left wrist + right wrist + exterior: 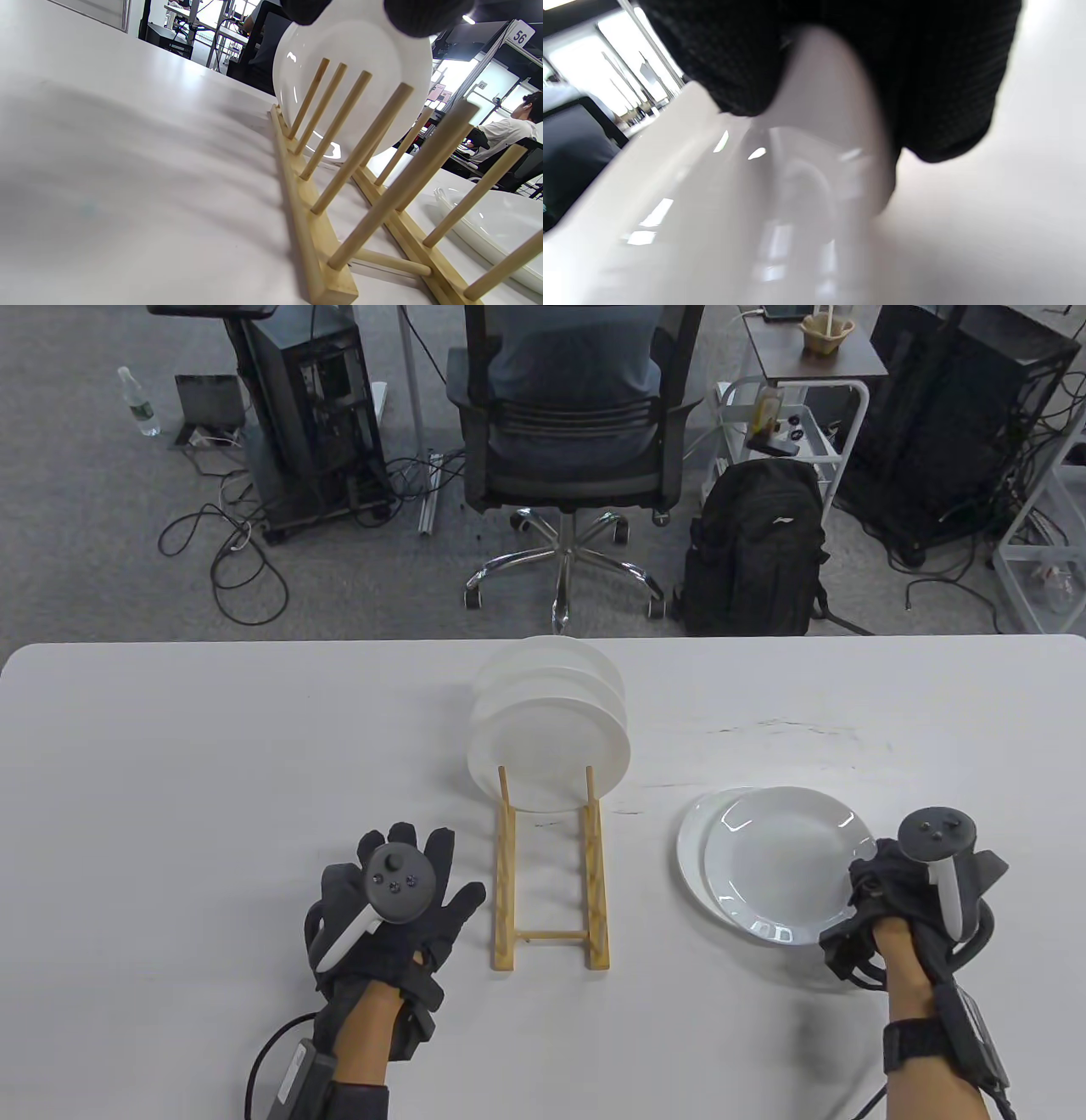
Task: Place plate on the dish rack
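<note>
A wooden dish rack (551, 891) stands at the table's middle, with three white plates (550, 746) upright in its far slots. Two white plates lie stacked flat to its right; the top plate (785, 861) sits slightly off the lower one. My right hand (865, 886) grips the top plate's right rim; in the right wrist view its gloved fingers (925, 84) lie over the blurred rim (806, 127). My left hand (399, 891) rests flat on the table left of the rack, fingers spread, holding nothing. The left wrist view shows the rack's pegs (339, 127) and the upright plates (365, 72).
The white table's far edge (254, 646) runs just behind the rack's plates. Beyond it stand an office chair (567, 458) and a black backpack (755, 551). The stacked plates also show at the right of the left wrist view (500, 224).
</note>
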Demonstrator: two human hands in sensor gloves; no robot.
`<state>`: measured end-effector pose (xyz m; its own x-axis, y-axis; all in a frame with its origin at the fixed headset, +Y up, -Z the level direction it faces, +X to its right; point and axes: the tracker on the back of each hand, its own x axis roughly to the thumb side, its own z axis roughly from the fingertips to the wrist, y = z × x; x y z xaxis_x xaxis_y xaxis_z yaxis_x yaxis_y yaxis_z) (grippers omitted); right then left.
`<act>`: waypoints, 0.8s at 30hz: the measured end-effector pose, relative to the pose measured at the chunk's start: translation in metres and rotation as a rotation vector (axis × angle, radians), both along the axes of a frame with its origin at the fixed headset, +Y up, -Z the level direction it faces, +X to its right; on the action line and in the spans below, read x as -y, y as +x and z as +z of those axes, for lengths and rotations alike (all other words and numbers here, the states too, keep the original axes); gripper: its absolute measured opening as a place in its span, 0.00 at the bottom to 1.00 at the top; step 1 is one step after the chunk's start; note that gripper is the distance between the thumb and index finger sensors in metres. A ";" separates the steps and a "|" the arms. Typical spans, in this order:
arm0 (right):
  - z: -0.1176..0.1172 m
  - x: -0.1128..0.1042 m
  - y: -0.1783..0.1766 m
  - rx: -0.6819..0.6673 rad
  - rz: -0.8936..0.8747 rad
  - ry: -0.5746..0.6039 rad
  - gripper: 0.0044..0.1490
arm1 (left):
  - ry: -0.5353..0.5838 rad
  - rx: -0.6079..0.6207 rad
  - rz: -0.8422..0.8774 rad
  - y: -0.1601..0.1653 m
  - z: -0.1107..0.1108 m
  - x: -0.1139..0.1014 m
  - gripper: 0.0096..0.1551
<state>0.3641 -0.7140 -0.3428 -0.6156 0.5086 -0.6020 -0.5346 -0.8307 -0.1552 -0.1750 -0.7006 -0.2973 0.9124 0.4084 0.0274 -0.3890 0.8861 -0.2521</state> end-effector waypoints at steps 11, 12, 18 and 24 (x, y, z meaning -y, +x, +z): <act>0.011 -0.085 -0.059 -0.217 -0.094 0.570 0.31 | -0.011 0.012 0.007 0.001 -0.001 0.000 0.48; 0.009 -0.095 -0.073 -0.274 -0.066 0.616 0.30 | -0.010 0.011 0.008 0.000 -0.001 0.000 0.48; -0.004 -0.145 -0.170 -0.561 0.056 0.825 0.28 | -0.006 0.008 0.016 -0.001 -0.001 0.000 0.48; -0.023 -0.158 -0.254 -0.733 0.135 0.799 0.27 | -0.003 0.008 0.031 -0.003 -0.001 -0.001 0.48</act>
